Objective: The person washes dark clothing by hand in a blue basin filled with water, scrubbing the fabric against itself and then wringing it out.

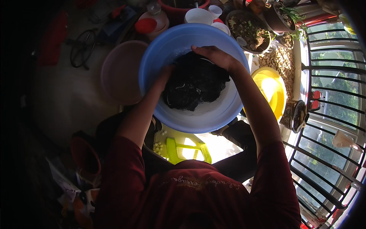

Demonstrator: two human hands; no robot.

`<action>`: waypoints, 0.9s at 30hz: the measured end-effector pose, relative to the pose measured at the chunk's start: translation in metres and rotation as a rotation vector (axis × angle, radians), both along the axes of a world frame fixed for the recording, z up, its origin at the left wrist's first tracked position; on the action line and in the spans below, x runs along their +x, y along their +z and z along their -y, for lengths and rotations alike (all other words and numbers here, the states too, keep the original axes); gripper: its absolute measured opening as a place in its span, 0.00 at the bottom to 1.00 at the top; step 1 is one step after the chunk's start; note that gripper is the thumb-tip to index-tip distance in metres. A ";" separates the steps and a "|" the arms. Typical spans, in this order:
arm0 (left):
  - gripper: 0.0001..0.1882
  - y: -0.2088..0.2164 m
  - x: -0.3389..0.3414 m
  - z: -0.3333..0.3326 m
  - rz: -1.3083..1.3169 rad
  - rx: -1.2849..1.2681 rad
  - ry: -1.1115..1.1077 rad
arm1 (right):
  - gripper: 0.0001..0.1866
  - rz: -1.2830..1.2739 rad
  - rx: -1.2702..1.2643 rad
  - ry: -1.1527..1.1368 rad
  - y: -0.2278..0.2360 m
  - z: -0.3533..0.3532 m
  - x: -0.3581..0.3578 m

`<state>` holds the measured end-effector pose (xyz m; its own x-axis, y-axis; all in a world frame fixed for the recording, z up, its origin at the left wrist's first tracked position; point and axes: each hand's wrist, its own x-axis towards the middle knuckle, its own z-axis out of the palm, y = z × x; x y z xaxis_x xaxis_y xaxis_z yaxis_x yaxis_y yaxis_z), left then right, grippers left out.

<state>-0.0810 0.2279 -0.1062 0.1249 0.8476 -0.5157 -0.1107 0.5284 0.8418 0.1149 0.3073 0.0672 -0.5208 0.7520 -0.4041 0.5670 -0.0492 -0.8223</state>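
Note:
A wet black cloth (194, 82), bunched up with a few thin white lines on it, sits in a large blue basin (152, 49). Pale, sudsy water shows around it. My right hand (213, 56) reaches over the far right side of the cloth, its fingers closed on the far edge. At the cloth's left side is my left hand (166, 72), in shadow, touching it; its fingers are hidden, so their grip cannot be made out.
A pinkish basin (124, 72) stands left of the blue one, a yellow basin (280, 91) right. White bowls (199, 16) and planted pots (249, 30) crowd the far side. A green stool (173, 150) is near my legs. Barred windows (331, 87) line the right.

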 end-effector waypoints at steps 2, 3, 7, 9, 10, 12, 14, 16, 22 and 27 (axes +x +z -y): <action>0.24 -0.029 -0.020 0.002 0.126 -0.060 0.070 | 0.23 0.062 -0.080 -0.078 0.009 -0.005 -0.017; 0.24 -0.063 -0.030 0.002 0.119 -0.074 0.142 | 0.23 -0.011 -0.120 -0.112 0.000 -0.009 -0.019; 0.22 -0.065 -0.033 0.000 0.156 -0.266 0.424 | 0.24 -0.159 -0.126 -0.171 -0.054 -0.009 -0.014; 0.23 -0.025 -0.015 0.002 -0.150 -0.260 0.395 | 0.25 -0.148 0.018 -0.231 -0.095 -0.005 -0.003; 0.24 -0.008 -0.005 -0.001 -0.300 -0.250 0.372 | 0.25 -0.130 0.130 -0.308 -0.132 -0.007 0.007; 0.27 -0.004 -0.008 0.002 -0.669 -0.018 0.242 | 0.25 -0.032 0.260 -0.386 -0.147 0.002 0.010; 0.30 0.006 -0.003 0.004 -1.008 0.335 0.129 | 0.24 0.142 0.318 -0.423 -0.123 0.031 0.022; 0.34 0.035 0.013 -0.001 -1.139 0.689 -0.078 | 0.26 0.441 0.217 0.019 -0.143 0.058 0.037; 0.45 0.042 0.042 -0.008 -1.233 0.614 -0.635 | 0.50 0.654 0.039 0.145 -0.146 0.153 -0.016; 0.51 0.001 0.021 -0.025 -1.188 0.516 -0.539 | 0.46 0.773 0.163 -0.029 -0.198 0.162 -0.040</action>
<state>-0.0600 0.2526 -0.1047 0.2062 0.9598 -0.1904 0.9098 -0.1164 0.3983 0.0749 0.1450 -0.1308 -0.1168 0.8416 -0.5273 0.9809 0.0145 -0.1942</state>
